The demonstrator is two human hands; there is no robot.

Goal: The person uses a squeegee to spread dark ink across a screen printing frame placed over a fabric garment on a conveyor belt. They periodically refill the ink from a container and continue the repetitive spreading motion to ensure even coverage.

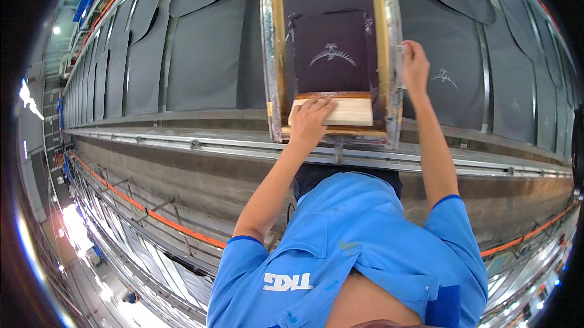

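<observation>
A screen printing frame (pixel 394 30) with metal sides and yellowish tape along its inner edges lies in front of me on the long table. Its dark mesh (pixel 331 42) carries a pale curved, spiky design in the middle. At the near end of the mesh rests a squeegee (pixel 351 112) with a pale wooden handle. My left hand (pixel 312 119) grips the left part of that handle, fingers over its top. On the frame's right outer side, my right hand (pixel 415 65) is closed at the edge; its fingertips are partly hidden.
Dark grey cut fabric panels (pixel 204 63) lie along the table on both sides of the frame. One panel at the right (pixel 447 94) bears a pale printed design. A metal rail (pixel 243 147) runs along the table's near edge, with an orange rail (pixel 164 215) behind me at the left.
</observation>
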